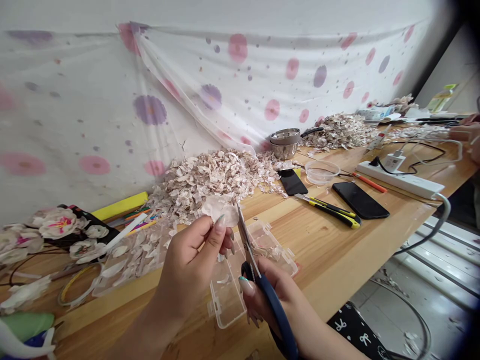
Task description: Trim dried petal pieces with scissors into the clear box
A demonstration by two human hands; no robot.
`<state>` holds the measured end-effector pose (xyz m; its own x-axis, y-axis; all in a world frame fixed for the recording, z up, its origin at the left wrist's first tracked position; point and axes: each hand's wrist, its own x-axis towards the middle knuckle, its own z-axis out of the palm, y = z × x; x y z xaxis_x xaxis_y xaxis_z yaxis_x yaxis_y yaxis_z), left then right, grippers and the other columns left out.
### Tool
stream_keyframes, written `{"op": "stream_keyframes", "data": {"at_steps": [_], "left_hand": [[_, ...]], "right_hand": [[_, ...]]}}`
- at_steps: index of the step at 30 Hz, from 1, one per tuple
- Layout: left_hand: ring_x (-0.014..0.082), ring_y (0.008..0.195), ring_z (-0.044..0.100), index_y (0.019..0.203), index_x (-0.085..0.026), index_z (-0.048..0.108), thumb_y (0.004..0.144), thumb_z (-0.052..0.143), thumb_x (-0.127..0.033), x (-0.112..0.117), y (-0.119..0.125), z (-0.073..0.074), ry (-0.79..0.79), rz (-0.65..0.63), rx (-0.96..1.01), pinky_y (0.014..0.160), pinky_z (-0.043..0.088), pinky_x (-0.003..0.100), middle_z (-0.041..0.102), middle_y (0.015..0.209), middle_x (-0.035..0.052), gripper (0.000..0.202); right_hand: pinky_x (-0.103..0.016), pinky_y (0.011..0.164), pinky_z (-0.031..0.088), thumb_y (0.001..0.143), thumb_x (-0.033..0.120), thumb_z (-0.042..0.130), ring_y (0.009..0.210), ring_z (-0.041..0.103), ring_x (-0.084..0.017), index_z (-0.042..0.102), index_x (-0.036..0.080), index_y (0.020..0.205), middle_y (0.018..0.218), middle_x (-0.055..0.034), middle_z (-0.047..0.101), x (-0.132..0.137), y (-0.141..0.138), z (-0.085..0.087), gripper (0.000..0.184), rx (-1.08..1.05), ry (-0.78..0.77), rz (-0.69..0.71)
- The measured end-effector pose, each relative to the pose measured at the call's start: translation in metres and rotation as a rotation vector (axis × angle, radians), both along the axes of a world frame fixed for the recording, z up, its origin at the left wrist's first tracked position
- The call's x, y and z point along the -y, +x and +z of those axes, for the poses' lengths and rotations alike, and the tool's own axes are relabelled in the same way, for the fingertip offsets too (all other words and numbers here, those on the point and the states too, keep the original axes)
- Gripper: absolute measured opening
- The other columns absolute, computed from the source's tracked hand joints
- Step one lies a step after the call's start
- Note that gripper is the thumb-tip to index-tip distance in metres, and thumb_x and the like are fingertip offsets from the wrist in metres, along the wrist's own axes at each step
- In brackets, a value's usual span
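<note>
My left hand pinches a thin, pale shell-like flake between thumb and fingers, held up above a clear plastic compartment box. My right hand grips blue-handled scissors; their blades point up and meet the flake's right edge. Behind the hands lies a big heap of similar pale flakes on the wooden table.
Artificial flowers and coloured sticks lie at the left. Two dark phones, yellow-handled cutters, a clear dish, stacked metal bowls and a white power strip sit to the right. Another person's hand shows at the far right edge.
</note>
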<state>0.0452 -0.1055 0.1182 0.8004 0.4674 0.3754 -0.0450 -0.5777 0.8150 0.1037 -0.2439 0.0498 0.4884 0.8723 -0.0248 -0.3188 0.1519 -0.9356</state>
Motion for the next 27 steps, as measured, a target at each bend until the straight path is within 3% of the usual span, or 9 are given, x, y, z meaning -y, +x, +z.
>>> {"op": "stream_keyframes", "data": {"at_steps": [10, 27], "left_hand": [[0.0110, 0.063, 0.056, 0.068, -0.020, 0.059, 0.093, 0.050, -0.036, -0.001, 0.001, 0.000, -0.002, -0.019, -0.005, 0.059, 0.045, 0.020, 0.060, 0.064, -0.0024, 0.031], [0.0102, 0.063, 0.056, 0.066, -0.019, 0.060, 0.091, 0.053, -0.038, -0.007, -0.002, 0.004, -0.003, -0.007, -0.051, 0.059, 0.046, 0.018, 0.062, 0.065, -0.0025, 0.032]], "right_hand": [[-0.021, 0.046, 0.024, 0.071, 0.066, 0.066, 0.050, 0.031, -0.006, 0.042, 0.020, 0.078, 0.059, 0.0069, 0.039, 0.001, 0.002, -0.003, 0.053, -0.051, -0.008, 0.018], [-0.020, 0.043, 0.025, 0.074, 0.063, 0.065, 0.048, 0.032, -0.006, 0.040, 0.019, 0.071, 0.058, 0.0074, 0.037, 0.011, 0.013, -0.003, 0.050, 0.106, -0.115, 0.004]]}}
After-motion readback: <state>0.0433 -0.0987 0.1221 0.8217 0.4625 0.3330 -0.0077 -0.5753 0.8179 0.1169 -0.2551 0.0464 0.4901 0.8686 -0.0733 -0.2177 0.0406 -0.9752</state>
